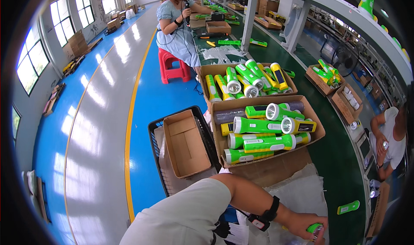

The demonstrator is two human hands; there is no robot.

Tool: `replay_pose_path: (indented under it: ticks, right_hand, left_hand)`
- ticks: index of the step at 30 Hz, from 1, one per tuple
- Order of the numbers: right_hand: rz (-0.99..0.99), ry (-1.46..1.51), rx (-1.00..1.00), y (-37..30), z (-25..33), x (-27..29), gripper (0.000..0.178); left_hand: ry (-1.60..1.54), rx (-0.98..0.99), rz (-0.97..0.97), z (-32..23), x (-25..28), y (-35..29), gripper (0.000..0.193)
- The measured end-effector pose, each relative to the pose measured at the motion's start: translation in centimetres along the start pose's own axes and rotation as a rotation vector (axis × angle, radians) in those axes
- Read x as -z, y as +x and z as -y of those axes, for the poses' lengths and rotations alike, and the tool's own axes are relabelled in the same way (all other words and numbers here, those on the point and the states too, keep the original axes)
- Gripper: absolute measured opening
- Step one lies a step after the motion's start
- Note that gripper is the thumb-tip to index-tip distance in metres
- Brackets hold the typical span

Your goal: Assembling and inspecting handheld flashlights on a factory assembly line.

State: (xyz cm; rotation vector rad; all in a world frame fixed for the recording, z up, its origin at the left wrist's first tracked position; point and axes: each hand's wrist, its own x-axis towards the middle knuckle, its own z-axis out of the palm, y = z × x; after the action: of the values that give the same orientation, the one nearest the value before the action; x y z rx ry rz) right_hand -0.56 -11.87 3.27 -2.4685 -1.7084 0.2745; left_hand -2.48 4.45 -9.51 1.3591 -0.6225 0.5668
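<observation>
- Largely covered by the left hand (301, 224), a green flashlight (314, 227) is gripped in curled fingers.
- The right hand's finger state cannot be made out.

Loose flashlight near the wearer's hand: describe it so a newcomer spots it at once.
Start at the dark-green work surface, right of the nearer flashlight-filled carton. Follow it toward the lower right, past the left hand. The green flashlight there lies alone; its neighbours are boxed or held.
</observation>
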Motion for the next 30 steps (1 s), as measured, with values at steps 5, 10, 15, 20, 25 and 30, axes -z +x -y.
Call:
replay_pose_path:
  ticks: [5,10,15,20,25,30]
  right_hand:
    - [0.042,0.046,-0.118,-0.4,0.4,0.6,0.071]
    - [-0.071,0.019,-0.039,-1.6,-1.6,-1.5,0.068]
    - [0.223,0.235,-0.233,-0.9,-1.4,-2.6,0.060]
    - [0.240,0.096,-0.281,0.7,-1.1,-3.5,0.061]
    - [0.057,0.027,-0.135,3.9,-1.0,-4.5,0.056]
    - [-0.050,0.209,0.090,10.2,2.6,-3.3,0.040]
  left_hand:
    - [-0.032,-0.005,-0.064,0.7,0.0,-0.2,0.034]
    - [0.010,0.025,-0.112,1.1,0.2,-0.2,0.038]
    - [-0.019,0.078,-0.090,1.3,0.2,-0.3,0.041]
    - [0.032,0.063,-0.083,1.2,0.5,-0.3,0.041]
    - [0.051,0.085,-0.087,0.2,0.7,-0.7,0.042]
    - [0.067,0.082,-0.063,0.6,-0.2,-0.5,0.043]
